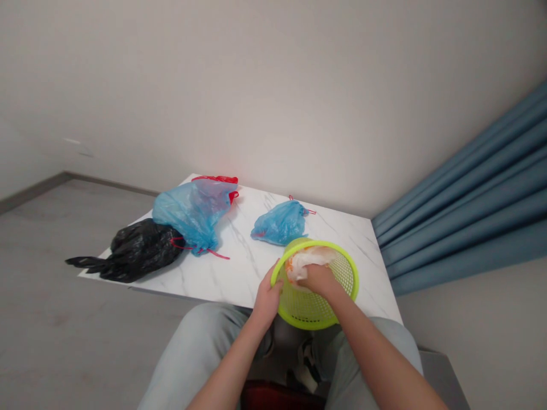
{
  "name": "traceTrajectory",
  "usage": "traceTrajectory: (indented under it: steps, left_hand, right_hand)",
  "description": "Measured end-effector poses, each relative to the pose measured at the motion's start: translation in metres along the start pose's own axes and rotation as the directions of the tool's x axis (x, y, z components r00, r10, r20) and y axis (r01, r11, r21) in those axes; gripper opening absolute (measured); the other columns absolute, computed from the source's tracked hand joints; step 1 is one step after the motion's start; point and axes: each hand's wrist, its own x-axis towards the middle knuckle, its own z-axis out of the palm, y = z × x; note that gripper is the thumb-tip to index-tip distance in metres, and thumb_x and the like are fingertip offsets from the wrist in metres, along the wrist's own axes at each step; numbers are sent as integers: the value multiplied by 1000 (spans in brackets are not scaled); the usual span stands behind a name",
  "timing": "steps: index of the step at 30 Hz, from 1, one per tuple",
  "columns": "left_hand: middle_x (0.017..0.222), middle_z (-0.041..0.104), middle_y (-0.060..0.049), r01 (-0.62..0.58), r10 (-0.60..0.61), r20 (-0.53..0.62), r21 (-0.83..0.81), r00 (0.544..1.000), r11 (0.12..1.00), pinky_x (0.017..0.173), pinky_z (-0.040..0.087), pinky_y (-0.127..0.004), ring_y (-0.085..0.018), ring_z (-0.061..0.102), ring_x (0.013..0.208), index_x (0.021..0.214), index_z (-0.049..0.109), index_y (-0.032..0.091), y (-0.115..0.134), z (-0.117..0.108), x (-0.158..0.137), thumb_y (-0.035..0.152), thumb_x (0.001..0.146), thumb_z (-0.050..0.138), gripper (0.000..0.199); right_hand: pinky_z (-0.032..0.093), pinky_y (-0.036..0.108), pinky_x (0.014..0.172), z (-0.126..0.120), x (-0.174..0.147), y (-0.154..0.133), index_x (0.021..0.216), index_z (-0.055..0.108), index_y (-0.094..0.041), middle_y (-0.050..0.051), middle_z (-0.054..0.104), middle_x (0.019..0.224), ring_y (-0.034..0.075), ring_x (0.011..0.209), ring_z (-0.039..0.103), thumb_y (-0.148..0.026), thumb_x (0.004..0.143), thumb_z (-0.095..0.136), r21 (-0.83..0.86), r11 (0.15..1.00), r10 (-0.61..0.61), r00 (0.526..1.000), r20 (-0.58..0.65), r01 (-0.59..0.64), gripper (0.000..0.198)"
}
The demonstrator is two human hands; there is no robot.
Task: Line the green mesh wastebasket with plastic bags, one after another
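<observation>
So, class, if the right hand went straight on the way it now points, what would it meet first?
Probably the crumpled white bundle against the right hand; past that, likely the wall of the basket, though depth inside is unclear.

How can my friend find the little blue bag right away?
Find the white marbled table, then the yellow-green mesh basket held by the left hand. Just beyond the basket lies the small blue plastic bag. It's smaller than the other blue bag, and unlike that one, isn't beside the black bag.
</observation>
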Motion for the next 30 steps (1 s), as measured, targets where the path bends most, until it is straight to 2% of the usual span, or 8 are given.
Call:
traceTrajectory:
  steps: [3,7,11,13,15,18,22,30]
  left_hand:
    - [132,65,-9,100,-104,-35,-88,994,991,109,42,-47,-28,58,125,135,57,17,2,5,-1,27,78,57,58]
    - [124,70,-9,109,-129,-133,-151,983,983,107,43,-46,-28,61,120,122,65,16,6,10,-1,28,74,60,51]
    - [116,73,-10,123,-149,-152,-168,977,978,107,42,-47,-29,62,117,116,69,15,6,11,1,25,71,60,47]
    - [121,71,-8,98,-116,-125,-140,985,985,110,38,-47,-28,59,121,117,68,16,4,12,0,22,70,59,49]
    - [126,68,-7,62,-68,-72,-87,995,994,111,37,-46,-27,58,123,120,67,17,1,13,-3,18,70,57,50]
    - [129,66,-7,-8,7,30,20,1000,1000,111,37,-45,-25,57,123,124,65,19,1,13,-10,13,72,54,54]
    - [132,63,-6,-104,87,161,100,983,990,112,36,-44,-24,55,125,130,61,21,5,12,-17,8,73,50,60]
    - [137,60,-6,-137,115,194,107,974,985,115,33,-44,-23,52,129,136,57,22,9,15,-20,7,72,46,67]
  right_hand:
    - [48,46,92,-12,-1,-9,106,70,-15,17,72,105,35,103,64,-32,75,70,-138,987,75,995,-70,-84,36]
    - [45,44,97,-15,-5,-22,108,63,-13,17,65,112,32,111,57,-28,76,70,-131,991,-4,961,-276,-34,36]
    - [30,48,113,-5,-8,-20,139,47,-16,19,34,152,36,139,33,-37,67,80,-87,996,-64,933,-355,36,82]
    - [23,53,115,2,-7,-14,150,35,-20,19,14,161,40,147,17,-45,61,84,-81,996,-44,961,-274,22,105]
    - [21,57,114,8,-7,-6,155,24,-23,20,8,163,43,148,11,-49,57,86,-76,997,6,987,-159,-18,119]
    - [23,59,112,17,-6,3,158,15,-21,23,13,161,44,148,11,-49,54,86,-74,993,85,996,-33,-87,129]
    - [23,57,113,24,-3,10,154,25,-14,23,23,158,44,147,13,-50,55,84,-89,987,138,988,71,-132,120]
    - [29,47,111,33,8,18,137,50,-9,24,49,142,39,136,39,-39,66,77,-82,990,120,992,43,-116,82]
